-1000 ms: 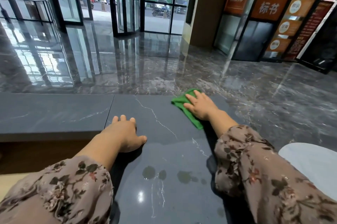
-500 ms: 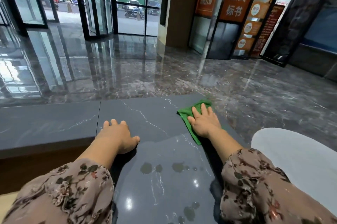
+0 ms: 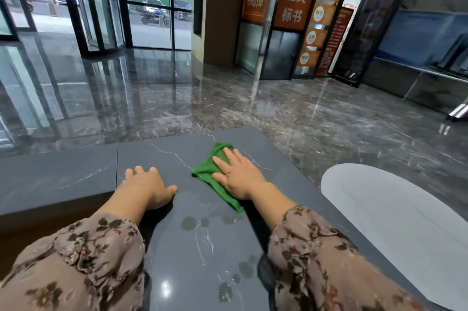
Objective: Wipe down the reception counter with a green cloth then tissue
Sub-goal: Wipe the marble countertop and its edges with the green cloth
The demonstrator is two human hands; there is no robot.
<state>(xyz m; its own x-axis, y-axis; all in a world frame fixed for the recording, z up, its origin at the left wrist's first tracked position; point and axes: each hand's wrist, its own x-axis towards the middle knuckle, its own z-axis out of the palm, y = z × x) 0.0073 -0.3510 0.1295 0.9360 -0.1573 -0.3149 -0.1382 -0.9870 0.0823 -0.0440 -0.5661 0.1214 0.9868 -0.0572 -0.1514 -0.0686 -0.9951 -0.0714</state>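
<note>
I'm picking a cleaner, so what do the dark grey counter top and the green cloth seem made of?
Dark grey counter top: likely polished stone or a stone-look slab; glossy, with white veins and a light glint. Green cloth: soft fabric, perhaps microfibre; matte, creasing under the flat right hand.

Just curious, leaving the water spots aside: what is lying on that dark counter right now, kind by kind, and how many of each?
Hands: 2, the left hand resting on the stone, the right hand pressing flat on the cloth
Green cloth: 1
Total on the counter: 3
</note>
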